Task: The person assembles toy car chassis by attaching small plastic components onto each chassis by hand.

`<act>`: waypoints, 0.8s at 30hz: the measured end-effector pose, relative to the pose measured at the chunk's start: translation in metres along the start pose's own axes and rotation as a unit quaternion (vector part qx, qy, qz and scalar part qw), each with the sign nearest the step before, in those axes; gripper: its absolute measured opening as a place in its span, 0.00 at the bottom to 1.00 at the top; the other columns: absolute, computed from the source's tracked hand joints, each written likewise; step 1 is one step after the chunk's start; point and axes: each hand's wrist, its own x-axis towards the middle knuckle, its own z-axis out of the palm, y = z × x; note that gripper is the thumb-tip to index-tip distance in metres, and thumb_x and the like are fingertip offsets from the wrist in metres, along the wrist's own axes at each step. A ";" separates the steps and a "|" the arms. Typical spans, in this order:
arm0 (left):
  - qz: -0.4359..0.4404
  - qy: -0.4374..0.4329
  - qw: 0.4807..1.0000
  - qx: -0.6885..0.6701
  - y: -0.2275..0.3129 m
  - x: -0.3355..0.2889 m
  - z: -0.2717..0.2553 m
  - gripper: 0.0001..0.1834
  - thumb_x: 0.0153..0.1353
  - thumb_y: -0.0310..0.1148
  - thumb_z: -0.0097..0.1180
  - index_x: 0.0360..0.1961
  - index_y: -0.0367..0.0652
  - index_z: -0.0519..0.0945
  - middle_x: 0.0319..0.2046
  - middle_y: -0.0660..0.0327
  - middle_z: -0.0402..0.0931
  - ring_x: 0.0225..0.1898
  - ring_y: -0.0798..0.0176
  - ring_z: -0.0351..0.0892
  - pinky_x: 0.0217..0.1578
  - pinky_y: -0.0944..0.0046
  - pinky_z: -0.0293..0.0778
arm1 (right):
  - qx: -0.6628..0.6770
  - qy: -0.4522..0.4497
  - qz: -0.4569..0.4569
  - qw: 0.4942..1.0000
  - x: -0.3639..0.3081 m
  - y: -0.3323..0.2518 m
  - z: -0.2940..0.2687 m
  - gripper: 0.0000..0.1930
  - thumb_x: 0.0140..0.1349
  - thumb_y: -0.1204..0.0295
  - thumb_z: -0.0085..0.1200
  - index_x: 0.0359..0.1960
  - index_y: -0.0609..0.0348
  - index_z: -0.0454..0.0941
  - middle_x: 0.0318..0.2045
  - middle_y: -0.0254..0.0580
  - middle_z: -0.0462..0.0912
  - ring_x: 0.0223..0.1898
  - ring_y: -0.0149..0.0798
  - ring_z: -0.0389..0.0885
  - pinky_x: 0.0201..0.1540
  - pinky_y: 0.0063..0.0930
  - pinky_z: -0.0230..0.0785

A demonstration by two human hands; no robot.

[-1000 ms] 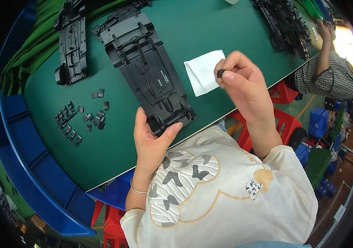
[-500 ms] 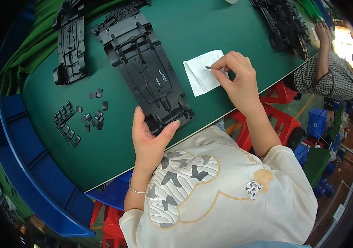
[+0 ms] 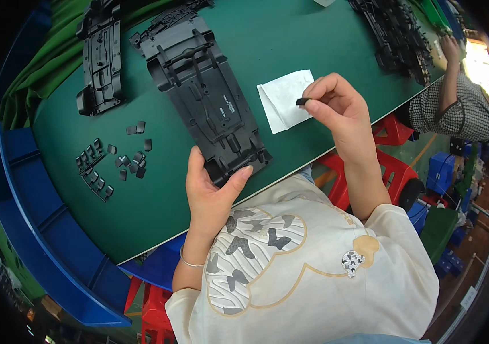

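My left hand [image 3: 213,183] grips the near end of a long black plastic model-car chassis [image 3: 213,103], thumb on top and fingers along its side. The chassis lies at a slant, its far end by other black parts. Pinched between thumb and fingers of my right hand [image 3: 339,106] is a small black plastic piece [image 3: 302,102], held over the right edge of a white paper packet [image 3: 284,100]. Several small black flaps [image 3: 131,162] lie loose on the table to the left, beside a black sprue [image 3: 92,166] with like flaps on it.
Another black chassis [image 3: 102,63] lies at the far left near a green cloth [image 3: 41,74]. More black chassis parts [image 3: 393,40] are stacked at the far right, close to another person's arm [image 3: 450,57]. A blue tray [image 3: 32,200] borders the table's left side; red stools [image 3: 390,166] stand at right.
My right hand has drawn back a little to the right from the middle of the white packet, the small black piece now turned in its pinch. My left hand still holds the chassis.
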 end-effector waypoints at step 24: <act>0.149 0.026 0.977 0.152 -0.021 -0.005 -0.003 0.22 0.43 0.21 0.59 0.41 0.34 0.66 0.37 0.55 0.71 0.34 0.66 0.73 0.35 0.71 0.68 | -0.347 -0.004 -0.451 0.822 -0.026 0.042 0.029 0.09 0.36 0.84 0.56 0.24 0.65 0.73 0.31 0.45 0.74 0.29 0.41 0.74 0.28 0.26 0.67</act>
